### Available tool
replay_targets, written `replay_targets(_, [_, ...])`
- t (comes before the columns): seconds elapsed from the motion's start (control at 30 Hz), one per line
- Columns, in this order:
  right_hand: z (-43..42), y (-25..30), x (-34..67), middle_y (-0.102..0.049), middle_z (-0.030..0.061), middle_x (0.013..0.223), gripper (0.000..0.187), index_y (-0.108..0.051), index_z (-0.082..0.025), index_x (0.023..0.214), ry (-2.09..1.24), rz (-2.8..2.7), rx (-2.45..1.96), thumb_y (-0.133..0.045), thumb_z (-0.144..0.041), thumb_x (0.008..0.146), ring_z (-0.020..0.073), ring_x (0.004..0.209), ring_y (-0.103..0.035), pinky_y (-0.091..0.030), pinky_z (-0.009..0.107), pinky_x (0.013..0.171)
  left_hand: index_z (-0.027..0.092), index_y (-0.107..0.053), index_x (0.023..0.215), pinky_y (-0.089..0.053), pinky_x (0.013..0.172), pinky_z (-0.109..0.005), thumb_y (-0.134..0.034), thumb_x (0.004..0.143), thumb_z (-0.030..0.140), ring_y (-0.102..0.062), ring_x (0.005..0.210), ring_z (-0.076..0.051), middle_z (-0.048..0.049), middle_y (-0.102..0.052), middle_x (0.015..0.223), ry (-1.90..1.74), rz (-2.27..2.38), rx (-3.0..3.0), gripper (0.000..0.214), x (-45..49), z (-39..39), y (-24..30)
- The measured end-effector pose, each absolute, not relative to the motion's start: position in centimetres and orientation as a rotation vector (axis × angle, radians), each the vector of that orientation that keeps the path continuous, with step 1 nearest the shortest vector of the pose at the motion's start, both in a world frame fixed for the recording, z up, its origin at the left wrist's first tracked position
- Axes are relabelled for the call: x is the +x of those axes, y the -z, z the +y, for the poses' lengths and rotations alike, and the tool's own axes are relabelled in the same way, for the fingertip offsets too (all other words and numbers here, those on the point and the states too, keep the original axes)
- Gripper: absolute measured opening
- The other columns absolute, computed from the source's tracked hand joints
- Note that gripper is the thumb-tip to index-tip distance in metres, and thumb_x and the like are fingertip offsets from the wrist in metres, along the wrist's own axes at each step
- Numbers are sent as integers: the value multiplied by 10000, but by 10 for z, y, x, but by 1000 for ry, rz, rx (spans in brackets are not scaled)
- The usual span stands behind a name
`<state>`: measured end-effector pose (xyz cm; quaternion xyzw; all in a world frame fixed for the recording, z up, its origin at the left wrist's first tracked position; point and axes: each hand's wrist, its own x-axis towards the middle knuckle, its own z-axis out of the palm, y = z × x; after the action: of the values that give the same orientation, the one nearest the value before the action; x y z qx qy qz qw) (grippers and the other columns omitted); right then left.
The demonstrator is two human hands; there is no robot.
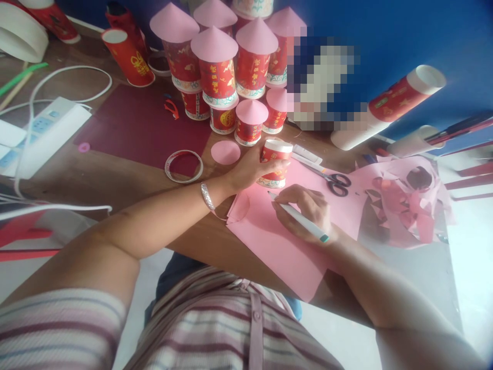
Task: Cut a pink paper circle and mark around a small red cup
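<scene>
Left hand – fingers curled tight round small red cup, upright by pink paper's far edge. Right hand – fingers pinched on white marker, tip near cup's base. Scissors right of cup.

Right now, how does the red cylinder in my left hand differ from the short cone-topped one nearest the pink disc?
The held cylinder shows a bare white top; the cone-topped one wears a pink cone. Your left hand grips the held cylinder, while no hand touches the cone-topped one. Both have red bodies and a whitish lower band.
</scene>
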<state>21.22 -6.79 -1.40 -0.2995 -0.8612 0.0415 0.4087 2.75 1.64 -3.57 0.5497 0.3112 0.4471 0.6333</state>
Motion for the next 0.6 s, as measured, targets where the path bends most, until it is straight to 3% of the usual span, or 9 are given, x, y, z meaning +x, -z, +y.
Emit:
replay_targets(0.23, [-66, 18, 214, -704, -17, 807, 219, -609, -242, 1066, 21, -2145, -715, -708, -68, 977, 143, 623, -674, -534, 270, 545, 257, -552, 1284, -593, 1051, -528, -794, 893, 574, -703, 1169, -298, -75, -672, 1201, -1013, 703, 1300, 558, 27, 18, 41])
replay_targets(0.43, [-64, 16, 215, -712, -27, 801, 198, -607, -255, 1050, 55, -2141, -755, -697, -88, 990, 135, 622, -686, -541, 258, 548, 241, -572, 1175, -582, 988, -495, -807, 845, 567, -666, 1054, -265, -66, -651, 1104, -1015, 713, 1296, 520, 28, 17, 34])
replay_targets(0.6, [-64, 15, 214, -722, -22, 808, 206, -605, -249, 1033, 51, -2144, -764, -702, -75, 980, 129, 617, -685, -546, 249, 548, 237, -557, 1232, -591, 1033, -507, -830, 828, 514, -683, 1096, -266, -71, -670, 1154, -1018, 723, 1239, 560, 28, 15, 33])
